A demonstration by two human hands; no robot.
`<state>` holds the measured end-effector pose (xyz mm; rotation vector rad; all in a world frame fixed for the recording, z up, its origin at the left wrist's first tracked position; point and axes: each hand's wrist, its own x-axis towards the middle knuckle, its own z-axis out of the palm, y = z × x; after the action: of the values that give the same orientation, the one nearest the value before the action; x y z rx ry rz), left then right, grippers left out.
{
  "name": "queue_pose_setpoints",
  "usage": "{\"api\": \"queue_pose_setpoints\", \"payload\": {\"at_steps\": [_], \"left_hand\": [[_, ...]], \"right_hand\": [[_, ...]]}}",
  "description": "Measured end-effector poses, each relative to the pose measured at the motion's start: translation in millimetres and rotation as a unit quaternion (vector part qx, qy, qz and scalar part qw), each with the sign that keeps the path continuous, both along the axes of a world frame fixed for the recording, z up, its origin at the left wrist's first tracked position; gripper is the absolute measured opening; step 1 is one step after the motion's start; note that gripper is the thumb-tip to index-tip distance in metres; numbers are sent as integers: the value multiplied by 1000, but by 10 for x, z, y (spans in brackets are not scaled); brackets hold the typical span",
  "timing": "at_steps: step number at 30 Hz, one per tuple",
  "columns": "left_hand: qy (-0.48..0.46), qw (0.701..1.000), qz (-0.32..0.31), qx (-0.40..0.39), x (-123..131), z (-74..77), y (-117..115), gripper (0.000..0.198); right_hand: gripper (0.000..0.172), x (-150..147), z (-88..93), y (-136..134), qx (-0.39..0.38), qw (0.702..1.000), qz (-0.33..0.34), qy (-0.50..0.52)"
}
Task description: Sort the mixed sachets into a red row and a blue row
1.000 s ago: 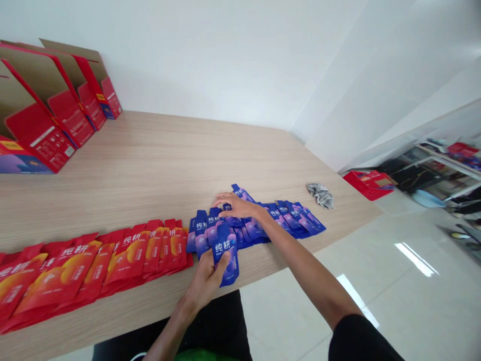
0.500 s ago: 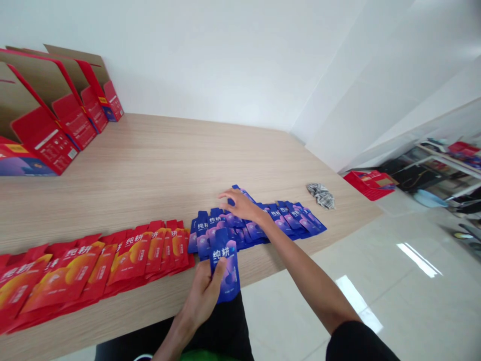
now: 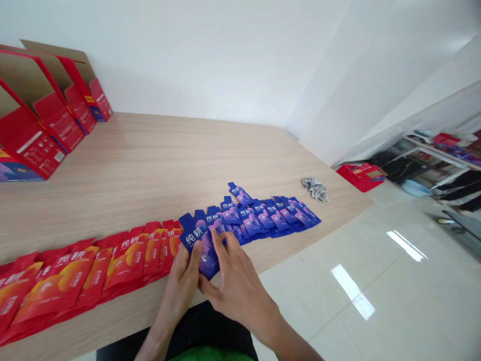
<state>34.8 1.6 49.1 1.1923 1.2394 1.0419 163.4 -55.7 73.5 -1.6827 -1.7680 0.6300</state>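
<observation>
A blue-purple pouch [image 3: 201,241] with white lettering is held tilted near the table's front edge. My left hand [image 3: 179,281] is closed on its lower left side, thumb over the front. On the pouch's lower right edge, my right hand [image 3: 240,286] grips with its thumb low and fingers higher up; some fingertips are hidden. Just behind and to the right lies an overlapping row of similar blue pouches [image 3: 263,215]. One blue pouch [image 3: 240,193] sits slightly apart at the back of that row. Left of my hands spreads a row of red pouches [image 3: 128,255] with orange fruit prints.
Several open red cardboard boxes [image 3: 56,120] stand at the back left, against the wall. A crumpled grey cloth [image 3: 315,189] lies near the right end of the table [image 3: 169,150]. Beyond that end are a red crate [image 3: 361,176] and cluttered shelving [image 3: 436,155].
My right hand has come back from the blue row to the pouch in my left hand. That pouch has moved up and left and tilted. The view has shifted slightly.
</observation>
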Motion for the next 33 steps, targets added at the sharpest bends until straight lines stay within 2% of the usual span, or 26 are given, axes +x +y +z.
{"api": "queue_pose_setpoints", "payload": {"at_steps": [4,9,14,16,19,21,23,28,33], "left_hand": [[-3,999,-41,3,46,-24,-15,56],[-51,985,-159,-39,158,-31,-95,57],[-54,977,-200,-49,299,8,-198,60],[-68,969,-229,-62,336,-14,-250,69],[-85,962,-253,-62,386,-98,-345,76],[-79,957,-275,-52,429,-173,-419,73],[-67,949,-306,-46,478,-236,-493,68],[-28,922,-383,-37,550,-269,-620,68],[-11,912,-409,-36,539,-261,-636,70]], "right_hand": [[98,51,12,45,-6,1000,-20,-11],[93,241,109,9,-18,999,-16,42],[85,508,155,-127,-22,996,-32,83],[80,696,141,-181,-1,995,-63,77],[76,1058,125,-178,16,985,-170,13],[78,1272,133,-88,-9,972,-230,-52],[81,1403,153,70,-65,960,-247,-115],[84,1443,205,516,-197,936,-196,-215],[76,1452,224,733,-235,923,-178,-248]]}}
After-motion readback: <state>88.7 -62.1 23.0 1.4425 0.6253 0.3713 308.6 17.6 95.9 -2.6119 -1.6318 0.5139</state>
